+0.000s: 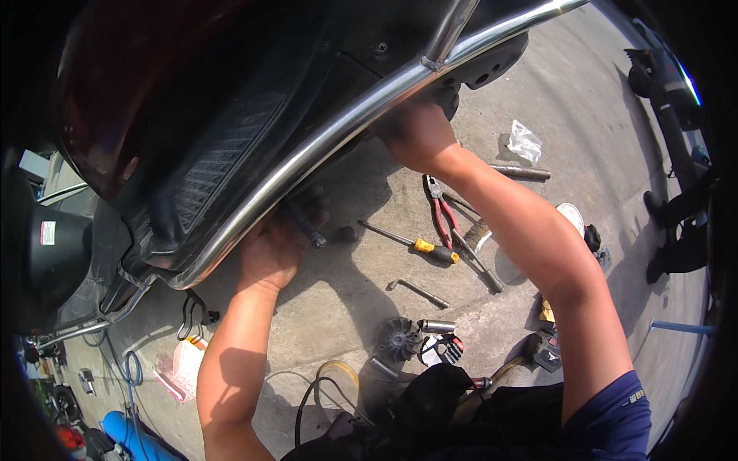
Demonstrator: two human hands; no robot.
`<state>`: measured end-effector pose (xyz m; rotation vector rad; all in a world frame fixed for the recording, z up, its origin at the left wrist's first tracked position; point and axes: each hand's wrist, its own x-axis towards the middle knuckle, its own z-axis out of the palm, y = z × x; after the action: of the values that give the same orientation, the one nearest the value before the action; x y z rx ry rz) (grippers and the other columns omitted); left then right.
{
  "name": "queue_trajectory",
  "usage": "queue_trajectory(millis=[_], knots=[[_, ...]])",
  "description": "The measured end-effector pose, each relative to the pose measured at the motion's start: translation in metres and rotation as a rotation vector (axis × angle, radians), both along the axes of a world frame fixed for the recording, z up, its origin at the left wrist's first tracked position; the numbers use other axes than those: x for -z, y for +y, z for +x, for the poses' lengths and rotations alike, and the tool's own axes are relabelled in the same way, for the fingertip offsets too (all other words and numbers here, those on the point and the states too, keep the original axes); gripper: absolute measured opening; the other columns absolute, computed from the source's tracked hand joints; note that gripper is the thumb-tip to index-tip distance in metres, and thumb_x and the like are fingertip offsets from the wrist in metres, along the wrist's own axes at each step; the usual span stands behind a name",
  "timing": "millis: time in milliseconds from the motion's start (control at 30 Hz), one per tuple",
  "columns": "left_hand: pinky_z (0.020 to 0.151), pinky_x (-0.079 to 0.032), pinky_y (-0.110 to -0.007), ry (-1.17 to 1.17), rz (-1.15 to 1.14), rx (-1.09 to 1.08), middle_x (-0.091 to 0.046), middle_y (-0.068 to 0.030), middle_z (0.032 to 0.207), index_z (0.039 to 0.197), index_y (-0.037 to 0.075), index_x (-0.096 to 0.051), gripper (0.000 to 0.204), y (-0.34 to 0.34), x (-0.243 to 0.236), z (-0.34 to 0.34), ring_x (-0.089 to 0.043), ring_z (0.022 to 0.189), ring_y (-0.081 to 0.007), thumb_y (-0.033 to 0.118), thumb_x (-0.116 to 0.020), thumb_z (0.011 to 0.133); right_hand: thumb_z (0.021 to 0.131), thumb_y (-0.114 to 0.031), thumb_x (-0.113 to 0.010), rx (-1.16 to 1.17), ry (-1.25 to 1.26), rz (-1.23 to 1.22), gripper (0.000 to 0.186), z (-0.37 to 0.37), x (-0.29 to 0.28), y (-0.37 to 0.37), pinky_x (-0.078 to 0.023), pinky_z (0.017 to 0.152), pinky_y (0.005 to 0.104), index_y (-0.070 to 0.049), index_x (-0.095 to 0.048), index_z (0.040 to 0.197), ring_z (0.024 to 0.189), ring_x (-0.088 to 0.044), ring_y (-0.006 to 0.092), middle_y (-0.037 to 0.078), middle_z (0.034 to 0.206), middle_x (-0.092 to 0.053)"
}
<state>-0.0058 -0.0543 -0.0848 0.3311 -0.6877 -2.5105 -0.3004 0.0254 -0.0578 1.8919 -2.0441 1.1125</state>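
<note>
A dark scooter with a ribbed footboard (231, 157) and a chrome guard bar (327, 137) stands over both hands. My left hand (270, 250) reaches up under the bar, palm in view, beside a black rod-like peg (306, 224). Its partly shaded fingers stretch behind the peg and look open. My right hand (421, 140) is up under the bar farther right, next to a black bracket. Its fingers are dark, blurred and partly hidden, so I cannot tell what they touch.
On the concrete lie red-handled pliers (440, 215), a yellow-black screwdriver (423, 246), an L-shaped wrench (417, 293), a metal rod (478, 263), a finned fan wheel (398, 339) and sockets. A plastic bag (524, 143) lies beyond. Another person's legs (676, 230) are at right.
</note>
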Motion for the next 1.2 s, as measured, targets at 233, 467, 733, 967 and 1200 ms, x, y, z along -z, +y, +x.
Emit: queue_trajectory(millis=[233, 467, 733, 967, 1200], knots=[[0.122, -0.035, -0.055, 0.039, 0.130, -0.059, -0.047, -0.0282, 0.151, 0.147, -0.007, -0.043, 0.056, 0.011, -0.009, -0.031, -0.043, 0.143, -0.0426, 0.018, -0.059, 0.100, 0.089, -0.028, -0.070, -0.064, -0.001, -0.001, 0.019, -0.007, 0.005, -0.003, -0.057, 0.069, 0.0506, -0.009, -0.074, 0.093, 0.077, -0.068, 0.0419, 0.018, 0.083, -0.071], [0.123, -0.034, -0.056, 0.056, 0.094, -0.166, -0.049, -0.0267, 0.149, 0.143, -0.007, -0.047, 0.051, 0.021, -0.015, -0.043, -0.042, 0.143, -0.0427, 0.009, -0.058, 0.096, 0.089, -0.028, -0.071, -0.047, 0.051, -0.001, 0.020, -0.008, 0.008, -0.003, -0.055, 0.067, 0.0519, -0.009, -0.072, 0.091, 0.075, -0.067, 0.0428, 0.019, 0.079, -0.070], [0.123, -0.035, -0.057, -0.024, 0.133, -0.219, -0.046, -0.0279, 0.149, 0.140, -0.009, -0.047, 0.050, 0.025, -0.020, -0.047, -0.042, 0.143, -0.0443, 0.006, -0.057, 0.094, 0.089, -0.029, -0.070, -0.008, 0.015, -0.026, 0.020, -0.006, 0.012, -0.007, -0.055, 0.067, 0.0520, -0.009, -0.072, 0.093, 0.075, -0.068, 0.0425, 0.018, 0.078, -0.070], [0.121, -0.037, -0.058, -0.057, 0.080, -0.274, -0.051, -0.0291, 0.144, 0.138, -0.009, -0.048, 0.046, 0.025, -0.017, -0.052, -0.046, 0.139, -0.0442, 0.010, -0.054, 0.097, 0.089, -0.029, -0.070, -0.016, 0.035, -0.007, 0.021, -0.005, 0.010, -0.005, -0.056, 0.067, 0.0516, -0.009, -0.072, 0.093, 0.074, -0.068, 0.0424, 0.018, 0.078, -0.070], [0.118, -0.042, -0.056, -0.108, 0.095, -0.260, -0.057, -0.0286, 0.137, 0.132, -0.008, -0.052, 0.041, 0.025, -0.013, -0.048, -0.052, 0.135, -0.0422, 0.013, -0.055, 0.097, 0.090, -0.031, -0.070, -0.043, 0.050, 0.012, 0.022, -0.007, 0.011, -0.005, -0.056, 0.068, 0.0513, -0.009, -0.071, 0.092, 0.075, -0.068, 0.0420, 0.019, 0.081, -0.070]])
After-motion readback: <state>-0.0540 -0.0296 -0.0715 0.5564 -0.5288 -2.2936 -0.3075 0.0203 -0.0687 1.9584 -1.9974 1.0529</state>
